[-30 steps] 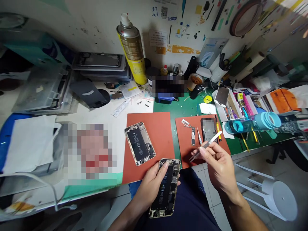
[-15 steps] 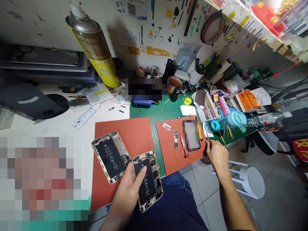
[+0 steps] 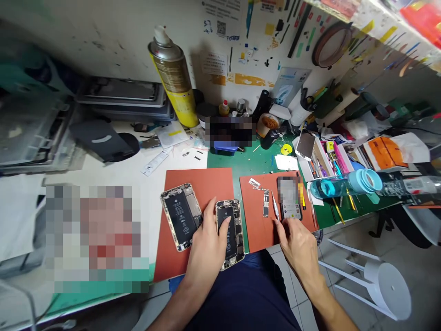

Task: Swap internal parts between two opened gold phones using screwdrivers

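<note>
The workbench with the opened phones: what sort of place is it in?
Probably a phone repair shop or workshop. One opened phone lies on a mat with its battery showing, the left hand holds another, and slim tools lie on the green bench.

Yellow spray can [image 3: 175, 80] beside stacked trays [image 3: 122, 99], with a white stool [image 3: 389, 287] below the bench [image 3: 255, 158].

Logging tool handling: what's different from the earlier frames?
Right hand has let go of the tweezers and is now at the near end of the screwdriver; a grip can't be confirmed. Left hand has moved the held opened phone forward over the left mat. The other opened phone stayed put on that mat.
</note>
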The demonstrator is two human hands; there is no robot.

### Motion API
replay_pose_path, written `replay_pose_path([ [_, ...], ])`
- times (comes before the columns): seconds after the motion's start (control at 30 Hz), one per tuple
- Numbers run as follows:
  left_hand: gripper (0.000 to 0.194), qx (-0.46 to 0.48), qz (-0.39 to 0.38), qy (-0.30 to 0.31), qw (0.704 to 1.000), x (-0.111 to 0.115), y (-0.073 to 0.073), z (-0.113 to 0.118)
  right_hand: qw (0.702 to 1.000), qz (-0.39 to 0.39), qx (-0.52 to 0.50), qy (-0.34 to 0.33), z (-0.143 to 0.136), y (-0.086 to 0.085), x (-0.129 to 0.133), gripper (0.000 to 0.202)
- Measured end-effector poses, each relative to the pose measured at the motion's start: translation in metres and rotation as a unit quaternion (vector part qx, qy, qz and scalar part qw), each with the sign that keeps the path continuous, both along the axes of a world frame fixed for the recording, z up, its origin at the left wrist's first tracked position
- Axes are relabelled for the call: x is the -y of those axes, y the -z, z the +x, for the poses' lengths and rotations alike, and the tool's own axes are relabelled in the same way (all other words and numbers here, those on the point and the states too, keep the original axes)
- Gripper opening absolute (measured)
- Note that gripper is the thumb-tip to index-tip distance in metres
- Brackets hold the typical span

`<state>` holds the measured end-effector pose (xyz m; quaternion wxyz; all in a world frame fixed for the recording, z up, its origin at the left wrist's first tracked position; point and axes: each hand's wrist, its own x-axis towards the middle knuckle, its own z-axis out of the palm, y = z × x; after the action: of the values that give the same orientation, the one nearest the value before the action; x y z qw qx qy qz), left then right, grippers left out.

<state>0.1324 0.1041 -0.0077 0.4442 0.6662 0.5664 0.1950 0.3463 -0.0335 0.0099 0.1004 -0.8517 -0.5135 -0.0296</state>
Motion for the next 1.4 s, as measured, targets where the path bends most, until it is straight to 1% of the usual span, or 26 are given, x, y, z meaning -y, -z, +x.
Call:
replay_pose_path([
  [0.07,0.064,-0.061,0.054,0.037,0.996,0.0,-0.004,0.0,0.999,-0.015,0.039,-0.002,-0.006,0.006,-0.002,0.048],
  [0.17,0.064,-0.168,0.128,0.064,0.975,0.004,-0.009,0.002,0.997,-0.019,0.069,-0.016,-0.006,0.011,-0.004,0.047],
  [0.23,0.063,-0.21,0.161,0.07,0.962,0.009,-0.013,0.003,0.997,0.012,0.069,-0.025,-0.004,0.008,-0.004,0.045],
  [0.3,0.062,-0.224,0.176,0.073,0.956,0.013,-0.015,0.002,0.995,0.072,0.058,-0.028,-0.004,-0.001,-0.002,0.037],
  [0.37,0.061,-0.214,0.178,0.068,0.958,0.016,-0.015,-0.003,0.99,0.138,0.031,-0.024,-0.006,-0.015,0.001,0.023],
  [0.43,0.058,-0.191,0.177,0.064,0.963,0.019,-0.013,-0.011,0.982,0.187,-0.023,-0.009,-0.01,-0.033,0.004,0.012],
  [0.47,0.055,-0.177,0.178,0.071,0.965,0.02,-0.011,-0.017,0.978,0.202,-0.06,-0.002,-0.012,-0.041,0.006,0.009],
  [0.53,0.047,-0.157,0.201,0.106,0.961,0.022,-0.007,-0.029,0.967,0.222,-0.128,0.0,-0.017,-0.056,0.006,0.006],
  [0.6,0.037,-0.138,0.265,0.16,0.941,0.024,-0.004,-0.041,0.958,0.223,-0.179,-0.027,-0.021,-0.064,0.003,0.005],
  [0.67,0.034,-0.112,0.343,0.212,0.908,0.023,0.0,-0.053,0.954,0.206,-0.205,-0.07,-0.025,-0.066,-0.004,0.005],
  [0.73,0.042,-0.079,0.394,0.257,0.879,0.021,0.002,-0.061,0.953,0.194,-0.205,-0.106,-0.029,-0.062,-0.014,0.003],
  [0.77,0.049,-0.066,0.406,0.281,0.867,0.02,0.004,-0.065,0.954,0.191,-0.2,-0.118,-0.031,-0.058,-0.019,0.003],
  [0.87,0.068,-0.05,0.402,0.347,0.846,0.015,0.009,-0.071,0.955,0.194,-0.173,-0.142,-0.036,-0.045,-0.031,0.005],
  [0.9,0.072,-0.049,0.392,0.361,0.845,0.014,0.01,-0.071,0.956,0.192,-0.165,-0.148,-0.037,-0.041,-0.034,0.006],
  [0.97,0.072,-0.049,0.366,0.374,0.851,0.013,0.014,-0.072,0.957,0.187,-0.159,-0.153,-0.038,-0.036,-0.038,0.013],
  [1.07,0.069,-0.036,0.344,0.375,0.86,0.012,0.02,-0.072,0.954,0.203,-0.173,-0.137,-0.037,-0.035,-0.042,0.023],
  [1.2,0.071,0.007,0.335,0.356,0.872,0.012,0.024,-0.071,0.942,0.243,-0.206,-0.107,-0.035,-0.04,-0.051,0.04],
  [1.3,0.071,0.017,0.344,0.352,0.87,0.011,0.026,-0.07,0.939,0.245,-0.211,-0.119,-0.036,-0.041,-0.063,0.04],
  [1.4,0.071,0.027,0.34,0.353,0.871,0.011,0.028,-0.07,0.938,0.24,-0.197,-0.151,-0.04,-0.041,-0.079,0.036],
])
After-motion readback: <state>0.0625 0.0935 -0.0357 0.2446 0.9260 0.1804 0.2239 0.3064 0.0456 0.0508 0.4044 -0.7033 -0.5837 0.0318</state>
